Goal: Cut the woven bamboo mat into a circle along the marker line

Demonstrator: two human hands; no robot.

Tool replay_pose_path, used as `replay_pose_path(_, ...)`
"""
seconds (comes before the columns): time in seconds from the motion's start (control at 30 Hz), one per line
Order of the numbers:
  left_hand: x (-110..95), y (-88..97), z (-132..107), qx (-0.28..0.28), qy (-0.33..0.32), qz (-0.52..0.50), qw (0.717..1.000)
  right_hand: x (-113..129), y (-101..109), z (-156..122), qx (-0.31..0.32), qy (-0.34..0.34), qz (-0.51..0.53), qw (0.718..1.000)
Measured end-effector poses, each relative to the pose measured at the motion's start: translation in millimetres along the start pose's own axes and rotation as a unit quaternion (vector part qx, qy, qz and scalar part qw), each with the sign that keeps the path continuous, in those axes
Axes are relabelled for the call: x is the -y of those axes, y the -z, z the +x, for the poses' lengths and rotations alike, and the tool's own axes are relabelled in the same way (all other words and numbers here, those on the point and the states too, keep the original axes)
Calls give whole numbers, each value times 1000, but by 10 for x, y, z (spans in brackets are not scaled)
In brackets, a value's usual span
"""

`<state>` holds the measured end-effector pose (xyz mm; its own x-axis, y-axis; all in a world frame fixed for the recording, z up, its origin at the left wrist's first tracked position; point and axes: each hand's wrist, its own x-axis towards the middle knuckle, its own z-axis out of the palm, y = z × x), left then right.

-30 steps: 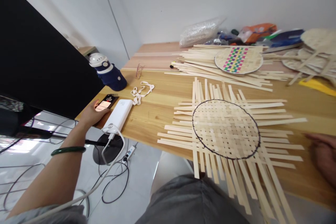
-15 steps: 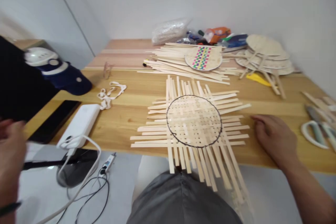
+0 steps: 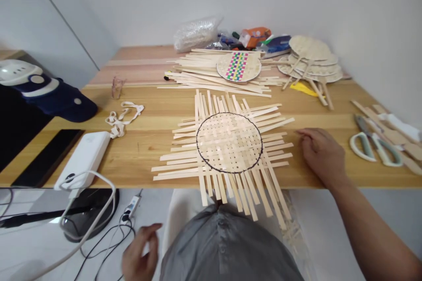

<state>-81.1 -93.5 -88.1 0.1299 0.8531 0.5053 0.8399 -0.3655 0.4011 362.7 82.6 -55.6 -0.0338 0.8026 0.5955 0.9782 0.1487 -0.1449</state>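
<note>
here the bamboo weave [image 3: 229, 142] splays flat, near the right hand [image 3: 321, 153].

**Wooden table [image 3: 141, 158] spread with bamboo weaving work**

A bamboo-strip weave [image 3: 229, 142], ringed by a drawn black circle, is laid flat at the centre. Behind it, a coloured woven disc [image 3: 239, 66] is set on loose bamboo strips [image 3: 211, 83], near a plastic bag [image 3: 197, 34]. Stacked round woven fans [image 3: 310, 55] and scissors [image 3: 372, 145] are placed to the right; a white power bank [image 3: 84, 160], a cream cord [image 3: 120, 116] and a navy-sleeved bottle [image 3: 56, 101] are left.
</note>
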Motion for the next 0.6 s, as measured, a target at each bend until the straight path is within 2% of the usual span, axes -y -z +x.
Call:
replay_pose_path(0.07, -151, -105, 139, -10, -46, -47, 998, 49, 48, -5, -12, 8, 2, 1000)
replay_pose_path(0.13, -316, -151, 419, -36, -114, -95, 988, 123, 102, -4, -28, 17, 5, 999)
replay_pose_path(0.17, -396, -164, 592, -29, -128, -103, 986, 170, 127, 4, -36, 30, 9, 999)
replay_pose_path(0.23, -529, -200, 961, -24, -134, -109, 985, 276, 165, 37, -35, 66, 26, 997)
replay_pose_path(0.3, -600, -275, 1307, 8, -115, -119, 986, 386, 171, 96, -7, 100, 61, 993)
replay_pose_path(0.43, -498, -511, 1767, 61, -72, -64, 993, 530, 55, 256, 78, 130, 111, 982)
replay_pose_path(0.5, -350, -626, 1855, 97, -69, -11, 993, 544, -54, 332, 115, 139, 103, 978)
replay_pose_path(0.6, -112, -766, 1855, 134, -66, 56, 987, 522, -222, 406, 167, 145, 77, 972)
